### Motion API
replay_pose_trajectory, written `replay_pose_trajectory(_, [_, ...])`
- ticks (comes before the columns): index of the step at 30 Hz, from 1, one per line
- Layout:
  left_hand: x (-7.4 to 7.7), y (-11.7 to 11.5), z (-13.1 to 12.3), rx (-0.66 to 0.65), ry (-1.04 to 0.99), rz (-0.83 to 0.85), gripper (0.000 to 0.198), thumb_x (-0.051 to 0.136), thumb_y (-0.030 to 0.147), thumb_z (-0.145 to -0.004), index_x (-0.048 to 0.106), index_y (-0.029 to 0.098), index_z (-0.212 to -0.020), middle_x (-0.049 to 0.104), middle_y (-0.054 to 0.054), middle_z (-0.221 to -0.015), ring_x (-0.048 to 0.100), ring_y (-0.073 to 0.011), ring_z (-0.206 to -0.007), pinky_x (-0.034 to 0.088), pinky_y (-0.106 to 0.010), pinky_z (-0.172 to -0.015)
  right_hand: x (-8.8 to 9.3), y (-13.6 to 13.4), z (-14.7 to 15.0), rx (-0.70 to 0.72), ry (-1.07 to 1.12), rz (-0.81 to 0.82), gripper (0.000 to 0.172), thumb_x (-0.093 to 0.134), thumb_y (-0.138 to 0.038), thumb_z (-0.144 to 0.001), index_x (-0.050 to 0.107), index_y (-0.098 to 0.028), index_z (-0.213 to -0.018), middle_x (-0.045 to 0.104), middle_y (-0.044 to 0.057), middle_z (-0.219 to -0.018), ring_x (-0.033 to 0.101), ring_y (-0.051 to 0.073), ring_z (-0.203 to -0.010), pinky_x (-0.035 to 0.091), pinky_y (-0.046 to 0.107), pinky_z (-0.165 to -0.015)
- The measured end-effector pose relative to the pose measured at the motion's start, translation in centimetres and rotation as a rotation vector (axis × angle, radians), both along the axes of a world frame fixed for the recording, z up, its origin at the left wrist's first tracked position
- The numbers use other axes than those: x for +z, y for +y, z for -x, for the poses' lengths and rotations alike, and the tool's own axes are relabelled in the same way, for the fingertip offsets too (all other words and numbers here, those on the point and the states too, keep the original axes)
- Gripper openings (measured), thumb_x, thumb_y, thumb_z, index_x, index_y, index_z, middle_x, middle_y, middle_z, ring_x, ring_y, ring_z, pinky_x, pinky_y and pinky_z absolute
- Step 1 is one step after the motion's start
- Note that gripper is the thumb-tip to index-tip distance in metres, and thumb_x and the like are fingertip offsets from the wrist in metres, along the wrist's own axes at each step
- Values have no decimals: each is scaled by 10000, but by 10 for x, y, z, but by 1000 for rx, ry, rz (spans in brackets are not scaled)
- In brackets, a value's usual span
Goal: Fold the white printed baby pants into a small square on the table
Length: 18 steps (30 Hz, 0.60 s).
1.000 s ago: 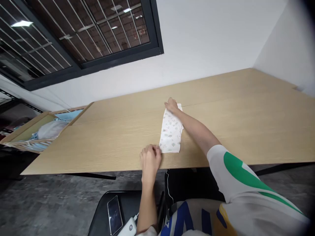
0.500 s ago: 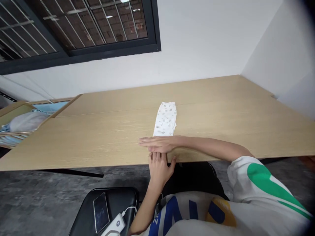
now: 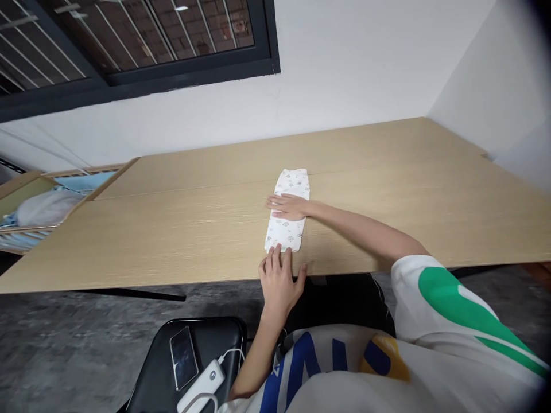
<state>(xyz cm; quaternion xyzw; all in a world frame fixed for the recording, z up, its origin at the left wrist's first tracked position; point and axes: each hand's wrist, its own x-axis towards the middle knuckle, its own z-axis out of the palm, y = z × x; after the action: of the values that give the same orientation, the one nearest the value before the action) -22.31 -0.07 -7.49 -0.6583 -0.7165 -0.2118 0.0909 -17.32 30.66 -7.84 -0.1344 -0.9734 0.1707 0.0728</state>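
A folded white cloth with small printed figures (image 3: 284, 232) lies flat on the wooden table (image 3: 193, 229), its long side running away from me. My right hand (image 3: 289, 206) rests flat across the middle of the cloth, fingers stretched to the left, hiding that part of it. At the cloth's near edge, my left hand (image 3: 280, 284) has its fingers apart, with the fingertips touching the edge and the thumb out to the right. Neither hand grips anything.
On a black chair (image 3: 228, 338) below the table lie a phone (image 3: 184, 358) and a white power bank (image 3: 202, 387) with a cable. A wooden crib (image 3: 109, 184) with bedding stands at the left end. Behind the table are a white wall (image 3: 353, 63) and a barred window (image 3: 172, 34).
My right hand has moved away from me, from the cloth's near end to its middle. The near part of the cloth is now uncovered, and the left fingertips show at its edge.
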Motion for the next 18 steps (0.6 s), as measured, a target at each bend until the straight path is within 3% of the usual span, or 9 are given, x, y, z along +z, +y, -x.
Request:
replay_pose_trajectory(5, [2, 0, 2, -4, -18, 8, 499, 565, 492, -996, 617, 185, -1386, 557, -188, -1526, 484, -357, -1440, 389, -531, -1122, 8, 57, 5, -247, 10, 30, 650, 426, -549, -1035, 454, -215, -1592, 339, 82, -1702, 230, 271, -1600, 175, 483, -1294])
replay_pose_trajectory(9, [1, 0, 3, -11, -18, 5, 491, 579, 483, -992, 615, 192, -1386, 561, -193, -1518, 486, -356, -1438, 399, -537, -1117, 15, 83, 6, -368, 9, 39, 650, 438, -478, -1028, 448, -143, -1585, 417, 130, -1658, 269, 280, -1584, 227, 489, -1273])
replay_pose_trajectory(13, [-1, 0, 3, -13, -3, -16, 486, 568, 478, -1001, 609, 183, -1384, 552, -195, -1524, 474, -350, -1451, 398, -531, -1128, 21, 87, 5, -407, 81, 20, 644, 501, -456, -997, 484, -124, -1548, 397, 142, -1666, 311, 279, -1567, 196, 459, -1285])
replay_pose_trajectory(18, [-5, 0, 5, -21, 11, -57, 471, 576, 454, -1004, 609, 168, -1377, 564, -201, -1505, 488, -355, -1433, 407, -530, -1118, 34, 66, 3, -421, 164, -91, 629, 495, -313, -974, 445, -12, -1524, 285, 228, -1698, 212, 312, -1599, 117, 486, -1297])
